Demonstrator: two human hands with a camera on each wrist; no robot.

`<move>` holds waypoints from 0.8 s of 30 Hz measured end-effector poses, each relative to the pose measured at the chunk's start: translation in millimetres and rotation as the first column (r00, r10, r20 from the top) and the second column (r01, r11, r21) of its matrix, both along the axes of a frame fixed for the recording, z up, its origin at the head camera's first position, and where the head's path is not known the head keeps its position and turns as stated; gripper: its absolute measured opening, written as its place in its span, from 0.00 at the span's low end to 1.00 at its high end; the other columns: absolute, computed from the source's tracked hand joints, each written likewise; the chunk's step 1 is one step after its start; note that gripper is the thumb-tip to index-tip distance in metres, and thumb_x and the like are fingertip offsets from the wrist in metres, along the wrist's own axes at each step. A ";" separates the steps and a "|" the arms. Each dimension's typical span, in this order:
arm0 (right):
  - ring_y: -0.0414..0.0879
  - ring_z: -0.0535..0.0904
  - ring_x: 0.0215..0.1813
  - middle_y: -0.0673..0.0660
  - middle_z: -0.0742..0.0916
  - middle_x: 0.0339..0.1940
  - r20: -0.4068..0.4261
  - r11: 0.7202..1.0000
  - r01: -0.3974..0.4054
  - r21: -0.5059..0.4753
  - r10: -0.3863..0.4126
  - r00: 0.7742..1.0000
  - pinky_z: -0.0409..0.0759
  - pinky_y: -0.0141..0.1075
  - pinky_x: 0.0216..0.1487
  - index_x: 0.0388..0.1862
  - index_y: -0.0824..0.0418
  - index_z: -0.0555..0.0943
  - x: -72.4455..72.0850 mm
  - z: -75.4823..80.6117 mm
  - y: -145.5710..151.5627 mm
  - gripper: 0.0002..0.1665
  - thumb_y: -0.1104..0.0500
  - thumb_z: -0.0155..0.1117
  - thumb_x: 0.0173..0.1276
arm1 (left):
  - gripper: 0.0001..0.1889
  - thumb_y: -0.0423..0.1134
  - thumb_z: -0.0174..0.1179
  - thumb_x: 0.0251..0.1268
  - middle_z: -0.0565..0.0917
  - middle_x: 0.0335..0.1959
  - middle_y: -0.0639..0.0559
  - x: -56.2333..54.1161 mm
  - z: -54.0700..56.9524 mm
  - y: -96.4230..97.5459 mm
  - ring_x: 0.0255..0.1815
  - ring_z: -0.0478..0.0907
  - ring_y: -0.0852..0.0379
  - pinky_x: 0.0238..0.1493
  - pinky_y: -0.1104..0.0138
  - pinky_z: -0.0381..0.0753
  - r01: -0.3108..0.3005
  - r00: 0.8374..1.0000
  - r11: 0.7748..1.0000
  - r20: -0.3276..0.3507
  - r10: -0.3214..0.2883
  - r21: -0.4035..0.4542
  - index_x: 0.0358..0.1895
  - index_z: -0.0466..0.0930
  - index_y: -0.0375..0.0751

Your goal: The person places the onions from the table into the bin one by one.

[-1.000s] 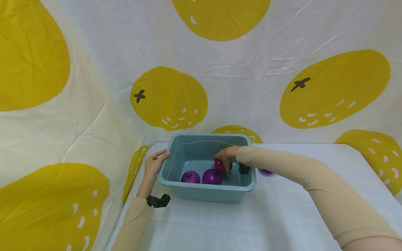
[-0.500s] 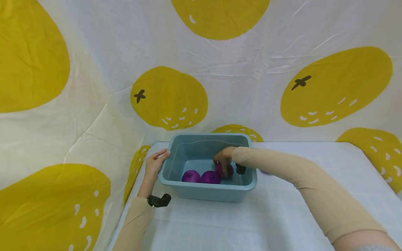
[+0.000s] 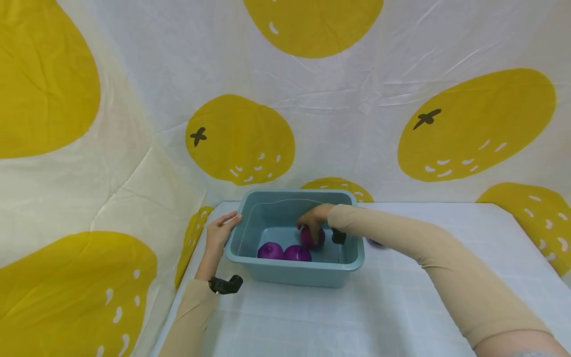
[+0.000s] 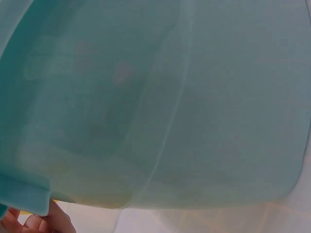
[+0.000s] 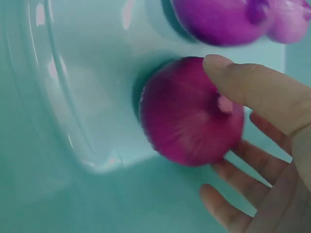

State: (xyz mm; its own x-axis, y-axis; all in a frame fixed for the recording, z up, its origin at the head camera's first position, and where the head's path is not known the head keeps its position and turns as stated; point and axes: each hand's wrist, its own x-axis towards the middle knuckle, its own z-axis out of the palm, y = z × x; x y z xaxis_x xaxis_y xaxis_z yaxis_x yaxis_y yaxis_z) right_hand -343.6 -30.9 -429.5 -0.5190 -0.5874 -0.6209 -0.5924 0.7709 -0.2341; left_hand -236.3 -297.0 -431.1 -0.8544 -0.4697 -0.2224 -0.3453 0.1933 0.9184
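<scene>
A blue-green plastic tub point(image 3: 290, 272) stands on the table, and my left hand point(image 3: 219, 233) grips its left rim. In the left wrist view, my left fingers point(image 4: 60, 218) show under the rim lip. My right hand point(image 3: 314, 218) reaches inside the tub and holds a red onion point(image 5: 189, 116), thumb on one side and fingers round the other. Two more red onions lie side by side near the tub's front wall, the left onion point(image 3: 270, 250) and the middle onion point(image 3: 297, 253).
Outside the tub on the right lies another purple onion point(image 3: 376, 243), mostly hidden by the right sleeve. A white cloth point(image 3: 285, 322) covers the table. Behind hangs a white sheet point(image 3: 339, 129) with yellow fruit prints.
My right hand has lowered its onion, then shifted slightly left and back with it. The middle onion has moved left against the left onion. My left hand stays on the rim.
</scene>
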 end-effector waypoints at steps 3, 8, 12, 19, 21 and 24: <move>0.49 0.69 0.61 0.52 0.77 0.64 -0.032 1.000 -0.017 -0.008 0.016 0.999 0.68 0.48 0.67 0.69 0.47 0.68 0.0 5.7 2.7 0.42 0.56 0.74 0.56 | 0.26 0.49 0.66 0.60 0.76 0.63 0.37 0.2 -0.7 0.2 0.57 0.76 0.40 0.62 0.49 0.74 -0.001 1.000 1.000 -0.002 0.001 0.005 0.60 0.78 0.42; 0.49 0.70 0.62 0.54 0.76 0.64 -0.048 0.996 -0.083 -0.016 0.082 0.995 0.69 0.46 0.67 0.70 0.50 0.67 1.6 12.6 3.6 0.42 0.58 0.73 0.57 | 0.26 0.50 0.65 0.60 0.76 0.63 0.38 -1.1 -3.3 -0.9 0.57 0.75 0.41 0.63 0.50 0.73 -0.010 1.000 1.000 0.002 0.010 -0.009 0.60 0.78 0.43; 0.50 0.69 0.64 0.56 0.75 0.67 -0.037 0.991 -0.123 -0.047 0.121 0.992 0.68 0.47 0.69 0.70 0.54 0.66 6.2 19.9 4.5 0.43 0.61 0.73 0.57 | 0.26 0.50 0.65 0.60 0.75 0.63 0.38 -0.7 -2.9 -0.3 0.57 0.75 0.41 0.63 0.50 0.73 -0.018 1.000 1.000 0.003 0.018 -0.014 0.60 0.78 0.43; 0.51 0.70 0.66 0.58 0.75 0.68 -0.133 0.972 -0.215 -0.095 0.201 0.971 0.69 0.47 0.69 0.68 0.56 0.69 13.7 37.9 16.8 0.39 0.61 0.72 0.58 | 0.26 0.49 0.65 0.60 0.75 0.64 0.38 1.8 -0.1 1.7 0.59 0.75 0.40 0.64 0.49 0.72 -0.019 1.000 1.000 -0.017 0.019 -0.012 0.60 0.78 0.41; 0.52 0.71 0.66 0.59 0.76 0.66 -0.166 0.964 -0.236 -0.122 0.215 0.962 0.71 0.47 0.68 0.67 0.57 0.70 15.6 42.4 21.3 0.37 0.61 0.72 0.57 | 0.26 0.49 0.66 0.60 0.75 0.64 0.38 3.3 0.4 2.0 0.60 0.75 0.40 0.64 0.49 0.72 -0.018 1.000 1.000 -0.026 0.018 -0.013 0.60 0.78 0.41; 0.53 0.72 0.66 0.60 0.77 0.65 -0.204 0.951 -0.257 -0.175 0.220 0.954 0.71 0.47 0.67 0.65 0.58 0.71 19.3 47.7 27.0 0.35 0.60 0.71 0.59 | 0.26 0.49 0.66 0.60 0.75 0.64 0.38 5.9 0.1 1.1 0.60 0.74 0.40 0.64 0.49 0.72 -0.010 1.000 1.000 -0.029 0.009 -0.020 0.60 0.78 0.41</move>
